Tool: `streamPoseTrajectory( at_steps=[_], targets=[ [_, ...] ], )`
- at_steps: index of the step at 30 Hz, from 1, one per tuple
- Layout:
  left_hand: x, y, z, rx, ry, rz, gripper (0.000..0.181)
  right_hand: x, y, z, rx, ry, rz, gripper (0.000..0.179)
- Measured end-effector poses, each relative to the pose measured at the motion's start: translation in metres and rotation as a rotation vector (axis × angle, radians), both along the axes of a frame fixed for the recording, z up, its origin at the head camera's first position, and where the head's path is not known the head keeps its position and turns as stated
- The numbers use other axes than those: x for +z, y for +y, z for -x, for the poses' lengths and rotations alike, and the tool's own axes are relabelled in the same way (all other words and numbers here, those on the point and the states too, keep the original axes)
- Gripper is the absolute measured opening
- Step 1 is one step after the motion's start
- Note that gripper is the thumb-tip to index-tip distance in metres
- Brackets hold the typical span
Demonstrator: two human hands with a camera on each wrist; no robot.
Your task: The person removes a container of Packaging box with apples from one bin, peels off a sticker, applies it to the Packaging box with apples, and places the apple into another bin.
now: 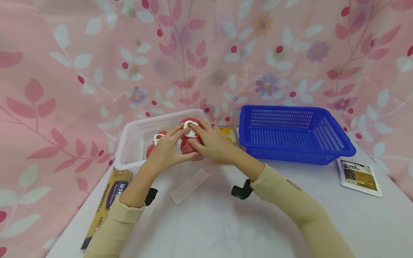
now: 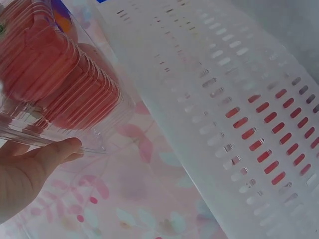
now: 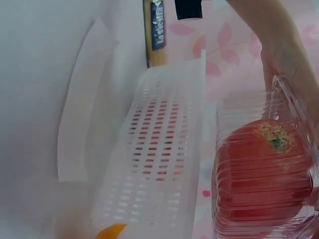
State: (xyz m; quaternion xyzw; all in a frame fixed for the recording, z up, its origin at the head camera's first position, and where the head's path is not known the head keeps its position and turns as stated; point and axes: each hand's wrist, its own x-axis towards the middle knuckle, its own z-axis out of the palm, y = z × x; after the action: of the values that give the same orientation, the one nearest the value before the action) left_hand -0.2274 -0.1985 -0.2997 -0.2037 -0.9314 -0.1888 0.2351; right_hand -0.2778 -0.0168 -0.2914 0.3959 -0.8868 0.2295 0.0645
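Observation:
Both hands hold a clear plastic box of tomatoes raised over the right part of a white basket. A round-topped white label is on its lid. The left hand grips the left side, fingers spread over the lid and thumb low at the front edge. On the right side, the right hand grips it with fingers over the label. The left wrist view has the left thumb against the box's rim. A second box of tomatoes lies in the basket, partly hidden by the left hand.
A blue basket stands at the right, with a flat pouch beside it. A yellow-labelled packet lies between the baskets. At the left lies a spaghetti packet. A white strip lies in front of the white basket.

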Motion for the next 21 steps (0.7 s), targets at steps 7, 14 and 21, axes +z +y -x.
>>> streamPoseTrajectory(
  at_steps=[7, 14, 21],
  targets=[
    [-0.002, -0.017, 0.025, 0.003, -0.038, -0.013, 0.076, 0.003, -0.021, 0.028, 0.011, -0.003, 0.006, 0.053],
    [-0.008, -0.031, 0.052, 0.027, -0.094, -0.059, 0.077, -0.001, -0.039, 0.059, -0.027, -0.047, -0.006, 0.053],
    [-0.008, -0.041, 0.068, 0.049, -0.136, -0.065, 0.078, -0.004, -0.051, 0.08, -0.045, -0.099, -0.01, 0.052]
  ],
)
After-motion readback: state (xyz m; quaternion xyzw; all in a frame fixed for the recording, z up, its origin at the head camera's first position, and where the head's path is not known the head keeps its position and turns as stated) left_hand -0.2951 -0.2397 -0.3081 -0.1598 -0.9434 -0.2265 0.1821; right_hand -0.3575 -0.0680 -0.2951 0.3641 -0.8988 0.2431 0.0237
